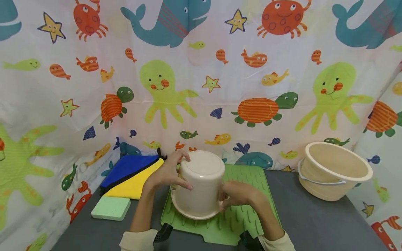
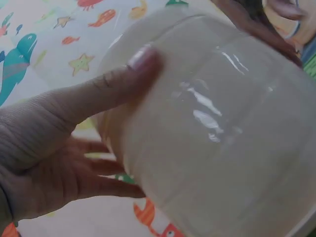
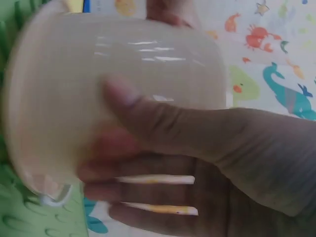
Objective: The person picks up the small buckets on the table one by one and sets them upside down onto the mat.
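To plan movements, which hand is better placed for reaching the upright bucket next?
Probably the right hand: it is nearer the upright bucket; the left hand, also on the overturned bucket, could steady it.

Head view: bright, diffuse light; curtain [image 1: 201,111] reasonably sharp. Both wrist views dimmer, hazy. White glare streaks on the upturned bucket [image 2: 222,148]. Right wrist view: fingertips of right hand [image 3: 207,143] blurred.

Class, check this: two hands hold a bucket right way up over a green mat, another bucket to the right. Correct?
Not quite: the held bucket is upside down; the head view shows its base on top, rim below. The left hand and right hand do hold it over the green mat, another bucket to the right.
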Demonstrator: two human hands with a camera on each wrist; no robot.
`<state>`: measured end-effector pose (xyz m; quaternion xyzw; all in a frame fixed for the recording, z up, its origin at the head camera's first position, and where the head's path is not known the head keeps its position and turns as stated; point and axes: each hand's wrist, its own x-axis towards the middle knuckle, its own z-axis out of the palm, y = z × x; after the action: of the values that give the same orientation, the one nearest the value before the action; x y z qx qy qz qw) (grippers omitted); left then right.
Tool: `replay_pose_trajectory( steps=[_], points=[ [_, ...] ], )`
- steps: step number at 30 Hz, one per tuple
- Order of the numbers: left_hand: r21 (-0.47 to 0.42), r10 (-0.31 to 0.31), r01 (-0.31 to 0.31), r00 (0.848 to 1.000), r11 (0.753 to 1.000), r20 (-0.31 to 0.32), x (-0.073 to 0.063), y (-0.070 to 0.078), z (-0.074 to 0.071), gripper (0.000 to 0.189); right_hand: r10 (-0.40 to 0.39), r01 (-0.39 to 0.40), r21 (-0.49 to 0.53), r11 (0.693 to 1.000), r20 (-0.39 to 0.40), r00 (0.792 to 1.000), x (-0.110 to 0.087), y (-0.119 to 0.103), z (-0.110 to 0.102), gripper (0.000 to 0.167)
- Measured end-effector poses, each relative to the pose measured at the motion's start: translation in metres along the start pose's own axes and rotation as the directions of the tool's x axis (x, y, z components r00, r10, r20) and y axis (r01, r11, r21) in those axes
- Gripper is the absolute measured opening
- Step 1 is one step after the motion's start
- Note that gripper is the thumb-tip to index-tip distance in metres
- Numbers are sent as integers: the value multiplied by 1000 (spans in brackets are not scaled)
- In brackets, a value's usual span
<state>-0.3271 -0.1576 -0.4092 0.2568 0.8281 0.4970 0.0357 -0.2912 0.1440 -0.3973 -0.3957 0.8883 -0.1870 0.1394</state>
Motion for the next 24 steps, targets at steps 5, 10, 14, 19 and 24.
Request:
replay_pose_trajectory(
  steps=[5, 10, 14, 19, 24],
  points=[
    [28, 41, -46, 987, 999, 152, -6, -9, -10, 105, 105, -84, 130, 988, -169, 980, -3, 5, -4, 53],
    [-28, 50, -45, 974, 999, 221, -12, -18, -17, 133, 57, 8, 233, 972, -272, 961, 12, 4, 5, 111],
    [-13, 76, -75, 973, 997, 216, -14, -21, -21, 128, 48, 21, 205, 979, -324, 945, 21, 2, 13, 122],
    [-61, 102, -90, 967, 994, 234, -17, -20, -24, 122, 101, -31, 197, 980, -355, 929, 24, 2, 18, 123],
    [-33, 93, -89, 978, 996, 188, -14, -13, -21, 119, 85, -17, 188, 982, -361, 929, 22, 4, 19, 119]
  ],
)
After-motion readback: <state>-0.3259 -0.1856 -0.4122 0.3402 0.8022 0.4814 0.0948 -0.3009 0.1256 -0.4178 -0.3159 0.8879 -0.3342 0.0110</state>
